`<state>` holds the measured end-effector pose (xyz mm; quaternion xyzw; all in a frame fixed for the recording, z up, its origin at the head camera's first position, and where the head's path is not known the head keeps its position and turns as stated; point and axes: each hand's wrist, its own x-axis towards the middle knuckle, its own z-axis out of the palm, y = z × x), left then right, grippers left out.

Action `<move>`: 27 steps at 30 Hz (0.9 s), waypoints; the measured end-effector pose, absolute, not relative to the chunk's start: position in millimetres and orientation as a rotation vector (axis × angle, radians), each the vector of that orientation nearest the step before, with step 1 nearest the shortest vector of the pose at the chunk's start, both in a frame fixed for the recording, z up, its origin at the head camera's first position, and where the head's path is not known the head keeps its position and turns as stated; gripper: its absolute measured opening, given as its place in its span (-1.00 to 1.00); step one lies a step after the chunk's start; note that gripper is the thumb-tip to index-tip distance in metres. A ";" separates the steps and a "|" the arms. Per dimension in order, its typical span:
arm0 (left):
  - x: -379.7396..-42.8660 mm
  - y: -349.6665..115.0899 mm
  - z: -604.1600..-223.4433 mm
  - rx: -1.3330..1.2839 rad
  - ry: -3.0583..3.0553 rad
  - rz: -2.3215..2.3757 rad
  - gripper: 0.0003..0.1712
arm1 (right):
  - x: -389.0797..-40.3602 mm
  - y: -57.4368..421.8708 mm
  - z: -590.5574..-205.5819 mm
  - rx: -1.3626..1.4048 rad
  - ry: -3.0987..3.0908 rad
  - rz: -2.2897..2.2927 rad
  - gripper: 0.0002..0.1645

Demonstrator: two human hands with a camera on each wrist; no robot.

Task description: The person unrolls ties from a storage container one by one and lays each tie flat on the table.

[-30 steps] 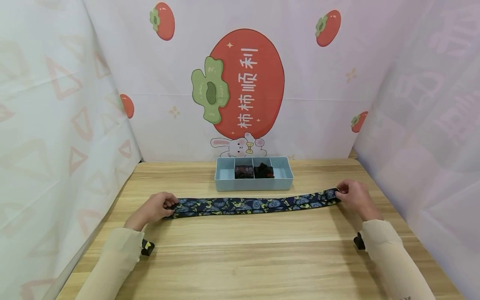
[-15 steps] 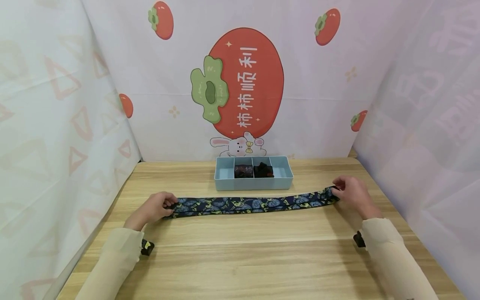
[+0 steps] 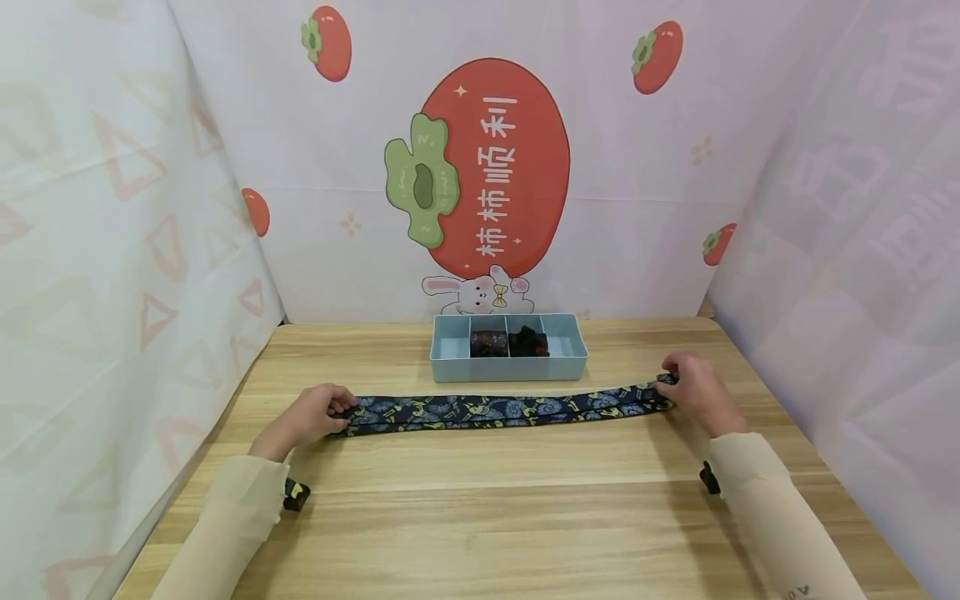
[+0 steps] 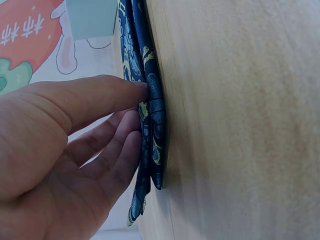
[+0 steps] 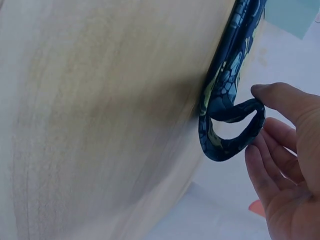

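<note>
A dark navy necktie (image 3: 480,412) with a blue and yellow pattern stretches left to right across the wooden table, its lengths lying together. At its left end my left hand (image 3: 311,414) pinches it; the left wrist view shows the thumb (image 4: 107,100) on the cloth and the fingertips bent against its edge. My right hand (image 3: 697,390) holds the other end, which is bent back into a small open loop (image 5: 232,135) in the right wrist view. Thumb and fingers grip the outside of that loop. The right end is partly hidden by the hand in the head view.
Behind the necktie stands a light blue divided box (image 3: 510,371). Its middle compartments hold a dark patterned roll (image 3: 489,343) and a black bundle (image 3: 528,341). Printed white cloth hangs at the back and both sides of the table (image 3: 480,517).
My right hand has shifted slightly left, bending the necktie's right end back on itself. The left hand and the box stay where they were.
</note>
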<state>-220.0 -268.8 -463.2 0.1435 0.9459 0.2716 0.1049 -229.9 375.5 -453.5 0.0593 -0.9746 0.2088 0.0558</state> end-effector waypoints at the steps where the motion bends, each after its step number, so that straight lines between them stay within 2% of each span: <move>1: -220.3 -269.0 -463.7 0.422 2.788 0.801 -0.68 | -229.1 377.0 -453.2 0.166 -2.953 0.644 -0.52; 20: -217.5 -273.5 -461.8 0.407 2.802 0.790 -0.67 | -228.1 408.2 -451.6 0.096 -2.956 0.686 -0.79; 27: -218.6 -272.7 -461.9 0.387 2.795 0.796 -0.66 | -227.8 414.0 -462.0 0.051 -2.993 0.659 -0.82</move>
